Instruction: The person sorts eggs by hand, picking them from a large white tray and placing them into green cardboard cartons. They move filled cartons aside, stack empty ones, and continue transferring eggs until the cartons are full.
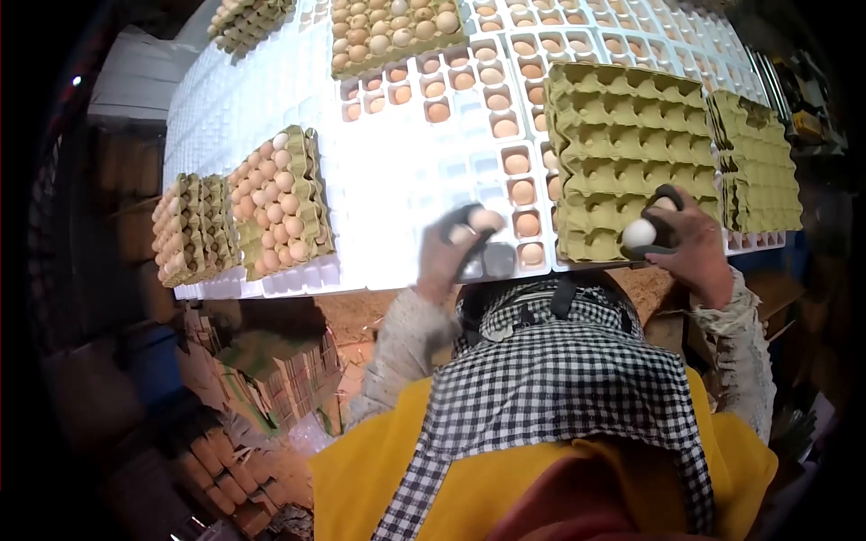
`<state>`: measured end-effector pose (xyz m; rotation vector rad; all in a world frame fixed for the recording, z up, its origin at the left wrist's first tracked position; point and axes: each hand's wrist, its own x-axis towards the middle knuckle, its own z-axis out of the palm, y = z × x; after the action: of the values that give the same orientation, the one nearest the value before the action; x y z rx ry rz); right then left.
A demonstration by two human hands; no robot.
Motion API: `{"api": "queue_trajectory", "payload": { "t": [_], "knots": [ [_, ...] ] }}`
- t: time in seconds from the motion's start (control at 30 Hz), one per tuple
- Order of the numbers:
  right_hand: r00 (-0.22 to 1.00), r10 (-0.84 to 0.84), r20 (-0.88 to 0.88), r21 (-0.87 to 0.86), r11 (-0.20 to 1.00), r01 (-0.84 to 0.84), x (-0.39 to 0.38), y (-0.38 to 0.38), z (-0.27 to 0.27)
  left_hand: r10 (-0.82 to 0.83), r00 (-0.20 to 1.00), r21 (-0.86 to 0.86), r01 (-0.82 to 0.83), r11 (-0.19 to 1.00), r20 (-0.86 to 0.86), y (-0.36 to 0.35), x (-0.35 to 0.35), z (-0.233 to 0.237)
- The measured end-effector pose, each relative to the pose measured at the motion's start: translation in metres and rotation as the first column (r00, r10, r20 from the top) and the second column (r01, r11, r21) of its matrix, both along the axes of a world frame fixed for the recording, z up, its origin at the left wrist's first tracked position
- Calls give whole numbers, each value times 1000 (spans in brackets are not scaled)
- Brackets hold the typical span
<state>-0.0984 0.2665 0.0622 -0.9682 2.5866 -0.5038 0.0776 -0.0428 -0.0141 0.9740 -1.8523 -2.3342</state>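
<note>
The left hand hangs over the white plastic tray in front of the person, its fingers curled around a light brown egg and a second, paler egg; motion blurs this hand a little. Just to its right, a column of brown eggs sits in the tray's cups.

The right hand is over the near right corner of a yellow-green cardboard tray. Its dark-tipped fingers are bent around a white egg and a brown egg, which lie close together. Beside that tray, farther right, is another cardboard tray.

On the left side, two cardboard stacks carry eggs, a nearer-centre stack and an outer stack. A full cardboard tray lies at the far side. The person wears a checked apron over a yellow top.
</note>
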Motion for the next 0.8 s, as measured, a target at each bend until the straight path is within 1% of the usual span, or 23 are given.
{"api": "queue_trajectory", "payload": {
  "t": [0.03, 0.07, 0.1, 0.13, 0.17, 0.2, 0.23, 0.27, 0.3, 0.33, 0.37, 0.4, 0.43, 0.47, 0.53, 0.57, 0.6, 0.63, 0.67, 0.7, 0.73, 0.8],
  "knots": [
    [999, -19, 26, -155, 988, 23, -4, 3, -5, 26, 1000, -184, -28, 982, -14, -19, -1, -9],
    [999, -32, -15, -169, 985, 29, -2, -12, 3, 44, 998, -370, -55, 928, -39, -44, -14, -25],
    [996, 24, -85, -197, 980, -40, -3, -35, 8, 28, 997, -540, -61, 839, -68, -68, -32, -41],
    [987, 80, -143, -216, 970, -110, 0, -60, 11, 12, 997, -689, -65, 722, -81, -89, -46, -53],
    [977, 130, -166, -160, 975, -157, 0, -90, 7, -6, 1000, -806, 1, 592, -3, -100, -62, -52],
    [976, 185, -112, -151, 968, -201, 1, -127, 9, -13, 997, -894, 70, 442, 72, -108, -81, -50],
    [954, 231, -191, -129, 958, -258, 0, -161, 3, -61, 978, -873, 206, 441, 200, -121, -96, -64],
    [944, 284, -171, -88, 949, -301, -8, -193, -12, -108, 940, -836, 337, 434, 323, -131, -103, -75],
    [925, 316, -213, -125, 930, -346, -19, -220, -36, -114, 923, -824, 380, 421, 368, -133, -106, -71],
    [887, 359, -290, -79, 915, -396, -33, -244, -60, -119, 967, -797, 252, 549, 224, -144, -105, -77],
    [883, 383, -271, -18, 915, -403, -40, -265, -69, -106, 991, -735, 129, 666, 78, -155, -104, -88],
    [867, 448, -218, 181, 891, -416, -50, -285, -81, -74, 995, -637, 19, 770, -60, -163, -101, -98],
    [828, 499, -257, 198, 865, -461, -65, -295, -110, -69, 991, -739, -38, 673, -113, -168, -100, -84],
    [784, 549, -291, 217, 836, -504, -71, -298, -133, -27, 977, -727, -139, 672, -212, -174, -103, -84],
    [871, 400, -286, 101, 916, -388, -60, -298, -134, -53, 929, -819, -294, 493, -366, -190, -121, -93],
    [905, 316, -284, 47, 948, -316, -54, -294, -129, -119, 925, -821, -255, 511, -361, -195, -130, -93],
    [934, 259, -246, -52, 959, -279, -49, -292, -120, -154, 963, -867, -122, 484, -222, -198, -136, -101],
    [985, 134, -108, -205, 967, -154, -39, -289, -110, -196, 973, -930, -41, 364, -120, -202, -141, -125],
    [999, 22, 47, -337, 942, -5, -25, -288, -99, -225, 974, -972, 40, 233, -14, -203, -144, -145],
    [978, -116, 176, -404, 897, 180, -9, -288, -108, -225, 966, -957, 179, 227, 128, -199, -139, -144],
    [979, -108, -171, -365, 930, 39, 1, -288, -120, -224, 966, -960, 180, 216, 130, -198, -136, -151],
    [969, -58, -239, -321, 947, -22, 17, -282, -159, -167, 970, -951, 210, 225, 175, -194, -135, -150]
  ]
}}
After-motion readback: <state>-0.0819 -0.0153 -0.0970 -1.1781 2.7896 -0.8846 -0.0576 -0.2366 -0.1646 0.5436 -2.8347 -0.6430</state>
